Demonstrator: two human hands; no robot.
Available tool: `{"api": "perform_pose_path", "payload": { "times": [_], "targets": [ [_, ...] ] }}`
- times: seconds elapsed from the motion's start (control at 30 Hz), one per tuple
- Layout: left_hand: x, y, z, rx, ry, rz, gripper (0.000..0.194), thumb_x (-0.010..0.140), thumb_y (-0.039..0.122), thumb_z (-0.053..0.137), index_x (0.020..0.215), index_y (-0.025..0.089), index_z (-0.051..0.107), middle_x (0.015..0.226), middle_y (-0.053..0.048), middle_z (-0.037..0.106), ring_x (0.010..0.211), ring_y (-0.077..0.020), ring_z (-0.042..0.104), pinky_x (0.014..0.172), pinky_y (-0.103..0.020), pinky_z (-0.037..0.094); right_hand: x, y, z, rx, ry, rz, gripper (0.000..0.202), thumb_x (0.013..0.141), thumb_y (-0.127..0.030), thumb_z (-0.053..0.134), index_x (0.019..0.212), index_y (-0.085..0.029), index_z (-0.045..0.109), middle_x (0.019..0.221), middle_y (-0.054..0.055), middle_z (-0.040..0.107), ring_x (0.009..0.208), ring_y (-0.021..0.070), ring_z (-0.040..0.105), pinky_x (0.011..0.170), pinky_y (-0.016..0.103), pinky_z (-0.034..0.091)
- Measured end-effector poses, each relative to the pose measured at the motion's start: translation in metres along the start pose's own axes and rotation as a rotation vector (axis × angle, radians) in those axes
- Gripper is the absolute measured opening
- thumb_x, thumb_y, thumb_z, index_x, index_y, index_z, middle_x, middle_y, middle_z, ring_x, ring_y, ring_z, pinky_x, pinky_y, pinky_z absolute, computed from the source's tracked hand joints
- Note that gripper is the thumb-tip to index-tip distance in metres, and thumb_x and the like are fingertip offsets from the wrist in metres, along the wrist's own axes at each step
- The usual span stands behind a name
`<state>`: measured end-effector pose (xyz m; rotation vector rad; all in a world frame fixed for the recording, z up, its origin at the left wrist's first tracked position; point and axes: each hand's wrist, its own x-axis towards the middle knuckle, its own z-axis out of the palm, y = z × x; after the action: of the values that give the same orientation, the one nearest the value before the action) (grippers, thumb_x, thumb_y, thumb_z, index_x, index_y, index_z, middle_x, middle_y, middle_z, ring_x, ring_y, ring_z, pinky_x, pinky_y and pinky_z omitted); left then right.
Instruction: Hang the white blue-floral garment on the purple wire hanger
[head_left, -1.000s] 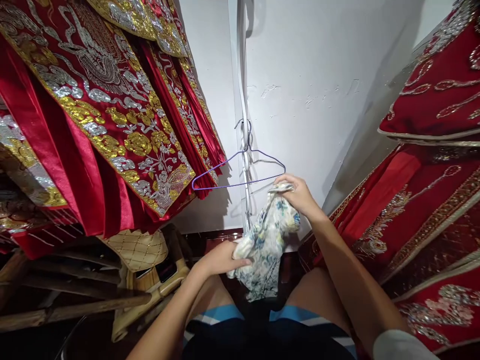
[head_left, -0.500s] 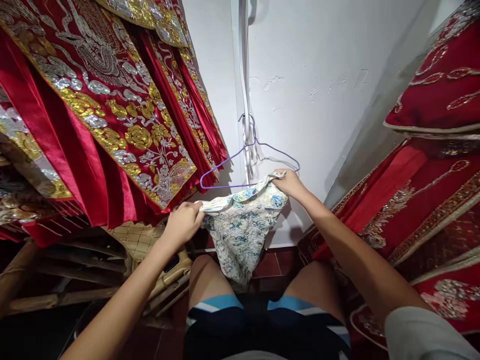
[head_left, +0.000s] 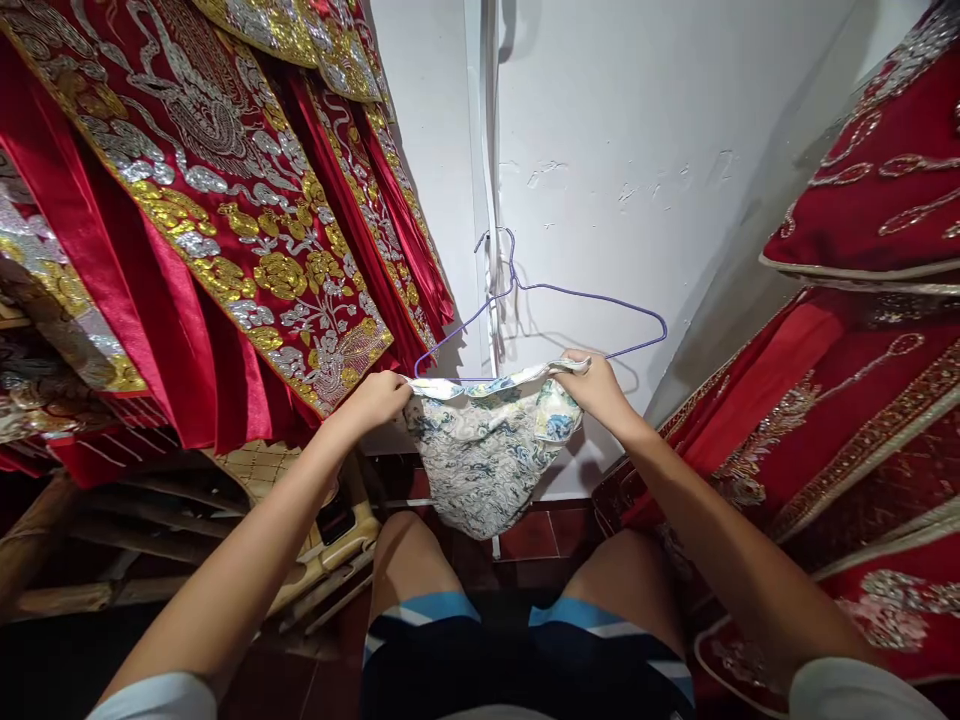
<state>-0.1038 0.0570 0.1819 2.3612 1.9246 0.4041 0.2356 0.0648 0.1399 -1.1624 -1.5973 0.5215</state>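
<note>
A white garment (head_left: pixel 480 465) with a blue, green and yellow pattern hangs stretched between my two hands, over my knees. My left hand (head_left: pixel 381 398) is closed on its upper left corner. At the upper right corner, my right hand (head_left: pixel 596 385) pinches the edge. Just behind the garment's top edge is a purple wire hanger (head_left: pixel 592 292), its hook at a white vertical strip on the wall. The hanger's lower bar is partly hidden by the garment and my right hand.
Red cloths with gold and silver sequins (head_left: pixel 281 275) hang at the left. More red embroidered garments (head_left: pixel 847 400) hang at the right. A bamboo chair (head_left: pixel 352 540) stands at the lower left. Ahead is a white wall (head_left: pixel 615 130), with red floor tiles (head_left: pixel 529 535) below.
The garment is pulled wider and higher, its lower end raised. My left hand has moved up, and my right hand slightly right. More of the hanger's right side shows, reaching farther right.
</note>
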Motion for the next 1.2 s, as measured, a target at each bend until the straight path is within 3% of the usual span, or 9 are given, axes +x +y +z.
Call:
{"api": "perform_pose_path", "payload": {
  "times": [0.33,0.6,0.73,0.8,0.93,1.0,1.07,1.13,1.2],
  "targets": [
    [0.025,0.015,-0.019,0.005,0.263,-0.098,0.031,0.08,0.027,0.045,0.052,0.019,0.056,0.058,-0.015,0.06,0.069,-0.0315,0.062,0.071,-0.038,0.044,-0.01,-0.009,0.001,0.129,-0.063,0.013,0.023,0.073,-0.025,0.062,0.061,-0.023,0.043,0.056,-0.006,0.037,0.055,0.0118,0.035,0.052,0.026,0.025],
    [0.055,0.042,-0.015,-0.551,0.292,0.184,0.037,0.084,0.027,0.04,0.093,0.015,0.073,0.097,-0.007,0.075,0.093,-0.0224,0.065,0.087,-0.03,0.048,-0.014,-0.013,0.017,0.147,-0.044,0.021,0.024,0.073,-0.026,0.06,0.06,-0.023,0.039,0.057,-0.005,0.037,0.055,0.0122,0.034,0.052,0.026,0.026],
    [0.058,0.052,-0.012,-0.631,0.434,0.268,0.034,0.08,0.024,0.045,0.094,0.014,0.074,0.082,-0.004,0.072,0.077,-0.0181,0.062,0.075,-0.026,0.048,-0.02,-0.011,0.012,0.167,-0.04,-0.017,0.004,0.071,-0.022,0.059,0.074,-0.022,0.056,0.065,-0.002,0.051,0.061,0.0155,0.047,0.056,0.027,0.035],
    [0.055,0.051,-0.012,-0.562,0.507,0.255,0.03,0.079,0.024,0.046,0.085,0.013,0.074,0.069,-0.002,0.066,0.065,-0.0155,0.056,0.065,-0.025,0.044,-0.02,-0.007,-0.001,0.153,0.048,-0.041,0.039,0.07,-0.02,0.064,0.109,-0.023,0.062,0.074,0.0,0.06,0.067,0.0189,0.055,0.059,0.029,0.041],
    [0.052,0.046,-0.013,-0.442,0.531,0.246,0.031,0.08,0.024,0.046,0.083,0.013,0.075,0.06,0.0,0.059,0.057,-0.0139,0.051,0.061,-0.025,0.04,0.0,0.004,-0.036,0.063,0.192,-0.05,0.099,0.061,-0.02,0.078,0.15,-0.019,0.036,0.072,-0.001,0.064,0.067,0.0214,0.059,0.064,0.033,0.047],
    [0.051,0.044,-0.014,-0.396,0.527,0.264,0.032,0.081,0.024,0.045,0.085,0.013,0.075,0.063,-0.001,0.063,0.06,-0.0148,0.053,0.063,-0.025,0.042,0.017,0.009,-0.052,-0.02,0.196,-0.01,0.089,0.056,-0.022,0.081,0.14,-0.013,0.051,0.067,0.0,0.064,0.065,0.022,0.059,0.063,0.033,0.047],
    [0.051,0.039,-0.015,-0.359,0.552,0.288,0.031,0.083,0.025,0.047,0.087,0.014,0.075,0.075,-0.003,0.069,0.068,-0.0166,0.059,0.069,-0.026,0.044,0.031,0.012,-0.067,-0.108,0.176,0.012,0.055,0.057,-0.027,0.08,0.109,-0.011,0.072,0.064,0.002,0.064,0.065,0.0224,0.059,0.062,0.033,0.045],
    [0.049,0.03,-0.016,-0.347,0.593,0.289,0.03,0.085,0.03,0.051,0.096,0.014,0.074,0.095,-0.007,0.072,0.083,-0.0192,0.063,0.077,-0.027,0.046,0.038,0.013,-0.081,-0.131,0.066,0.016,0.025,0.059,-0.032,0.079,0.076,-0.014,0.074,0.059,0.002,0.063,0.063,0.0216,0.059,0.06,0.032,0.044],
    [0.047,0.018,-0.015,-0.376,0.613,0.239,0.034,0.085,0.036,0.055,0.106,0.014,0.07,0.109,-0.01,0.071,0.095,-0.0216,0.063,0.082,-0.028,0.046,0.038,0.013,-0.092,-0.022,-0.099,0.053,0.024,0.061,-0.038,0.08,0.067,-0.016,0.071,0.056,0.002,0.062,0.059,0.0206,0.059,0.057,0.032,0.045]
  ]
}}
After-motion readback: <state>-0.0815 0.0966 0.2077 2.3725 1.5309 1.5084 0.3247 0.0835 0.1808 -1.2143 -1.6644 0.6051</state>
